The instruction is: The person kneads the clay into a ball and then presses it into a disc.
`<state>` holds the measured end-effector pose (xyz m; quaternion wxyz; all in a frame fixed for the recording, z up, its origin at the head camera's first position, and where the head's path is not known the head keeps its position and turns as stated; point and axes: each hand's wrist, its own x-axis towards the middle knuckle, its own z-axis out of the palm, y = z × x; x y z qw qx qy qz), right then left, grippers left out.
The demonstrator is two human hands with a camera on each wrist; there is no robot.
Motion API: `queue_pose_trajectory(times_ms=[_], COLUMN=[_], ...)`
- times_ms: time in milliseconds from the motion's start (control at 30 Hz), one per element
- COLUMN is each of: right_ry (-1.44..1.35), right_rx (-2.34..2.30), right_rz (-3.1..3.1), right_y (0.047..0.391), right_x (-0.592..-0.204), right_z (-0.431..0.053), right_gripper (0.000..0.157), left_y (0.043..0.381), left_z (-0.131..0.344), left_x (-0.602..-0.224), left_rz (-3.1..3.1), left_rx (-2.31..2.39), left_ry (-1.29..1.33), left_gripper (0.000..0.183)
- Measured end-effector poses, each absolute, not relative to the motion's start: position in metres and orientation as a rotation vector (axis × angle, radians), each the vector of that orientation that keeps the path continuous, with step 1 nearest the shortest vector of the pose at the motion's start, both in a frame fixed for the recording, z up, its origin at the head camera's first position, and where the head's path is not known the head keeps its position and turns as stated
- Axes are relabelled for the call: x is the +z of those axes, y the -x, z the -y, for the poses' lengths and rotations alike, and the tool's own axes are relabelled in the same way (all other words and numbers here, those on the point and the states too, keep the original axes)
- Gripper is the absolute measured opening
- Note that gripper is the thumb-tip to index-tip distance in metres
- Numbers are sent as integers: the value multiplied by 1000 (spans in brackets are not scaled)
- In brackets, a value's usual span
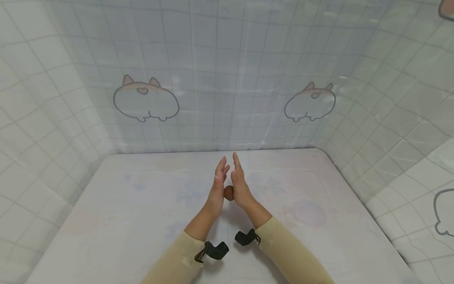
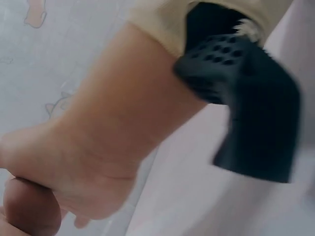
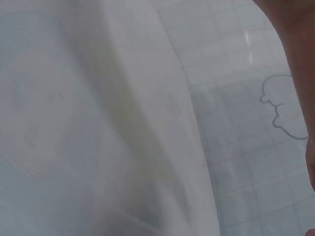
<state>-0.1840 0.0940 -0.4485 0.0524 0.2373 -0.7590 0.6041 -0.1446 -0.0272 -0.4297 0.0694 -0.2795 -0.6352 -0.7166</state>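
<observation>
A small brown ball (image 1: pixel 228 193), smooth and dough-like, is between the two palms above the middle of the table. My left hand (image 1: pixel 216 192) touches it from the left, fingers straight and directed away from me. From the other side my right hand (image 1: pixel 242 190) presses its palm against it, fingers also extended. Up close in the left wrist view, the brown ball (image 2: pixel 32 207) sits against the heel of a palm. Only a strip of hand and wrist shows at the right edge of the right wrist view, where the ball is out of sight.
A pale table (image 1: pixel 134 205) with faint coloured prints lies under the hands. Gridded white curtains with cartoon animal outlines (image 1: pixel 146 100) enclose its back and sides. Black mounts (image 1: pixel 217 250) are strapped at both cream sleeve cuffs.
</observation>
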Motion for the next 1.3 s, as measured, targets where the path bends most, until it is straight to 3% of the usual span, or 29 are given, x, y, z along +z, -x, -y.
queue_pose_trajectory(times_ms=[200,433,667,900,1300], right_ry=[-792,-977,-1176,-1169,-1024], right_rx=[1878,1812,1771,1758,1736], right_rz=[2313,2211,2049,1975,1991], right_y=[175,166,157,152,157], right_x=[-453,-451,-446,-434,-425], right_z=[-88,-85,-84,-85,-93], right_gripper=[92,82,85,89,88], left_y=[148,154,164,165,156], left_z=[29,28,30,29,22], left_x=[-424,-419,-421,-433,-449], left_rz=[1880,1941,2003,2154,2330], left_rx=[-2129,-2044,-2003,-1979,-2016], left_ry=[775,698,608,503,570], left_gripper=[86,87,94,89,83])
